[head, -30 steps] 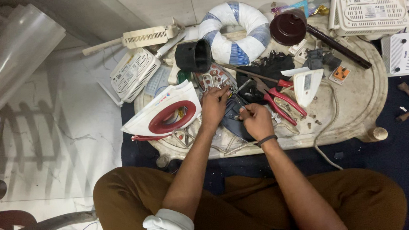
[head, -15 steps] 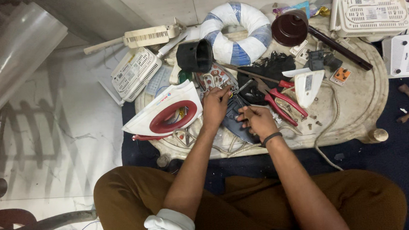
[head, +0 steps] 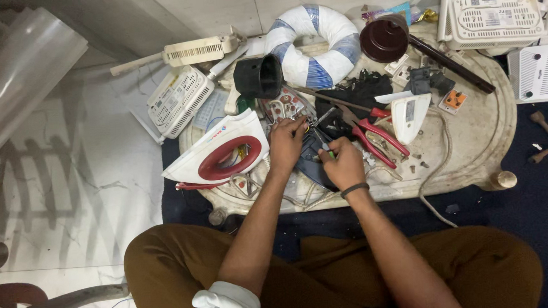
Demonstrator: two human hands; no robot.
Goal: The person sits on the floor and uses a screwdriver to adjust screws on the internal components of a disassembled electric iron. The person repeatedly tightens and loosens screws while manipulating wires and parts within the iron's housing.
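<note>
Two hands have barely shifted over the last second: both stay bunched over the same small dark part at the middle of the low counter [head: 477,167], so the fiddly work there looks to be mid-step, not finished. Going from the left, a white-and-red clothes iron [head: 217,152] lies on its side, its nose just beside the left hand [head: 286,144]. That hand has its fingers pinched together on a small piece at the top edge of the dark part [head: 309,161], though what exactly it grips is too small to tell. Just right of it, the right hand [head: 344,163] is closed around a thin green-handled tool [head: 324,146], whose tip points up toward the left fingertips. The dark part lies under and between both hands, touching them. Further right, red-handled pliers [head: 374,135] rest untouched on the counter, near the right knuckles.
</note>
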